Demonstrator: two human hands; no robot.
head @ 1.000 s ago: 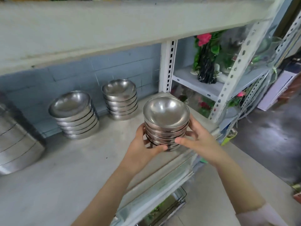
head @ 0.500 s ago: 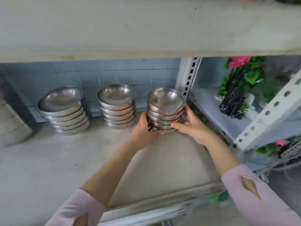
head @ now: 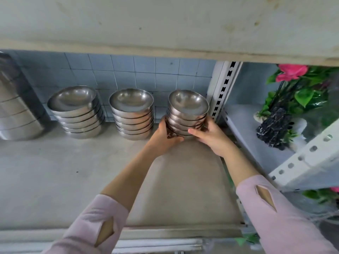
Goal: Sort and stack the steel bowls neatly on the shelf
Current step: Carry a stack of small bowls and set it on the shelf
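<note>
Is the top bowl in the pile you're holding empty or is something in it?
Empty. The top bowl shows only bare shiny steel inside. Bowls beneath it are hidden.

You wear a pale pink top with long sleeves pushed up, so your forearms are bare. Each sleeve, the left sleeve and the right sleeve, has one diamond-shaped cut-out in the soft, plain fabric.

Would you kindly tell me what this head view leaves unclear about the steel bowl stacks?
- Held stack of small steel bowls: its base is covered by the left hand and right hand, so shelf contact is uncertain.
- Large steel containers: cut off by the left edge.
</note>
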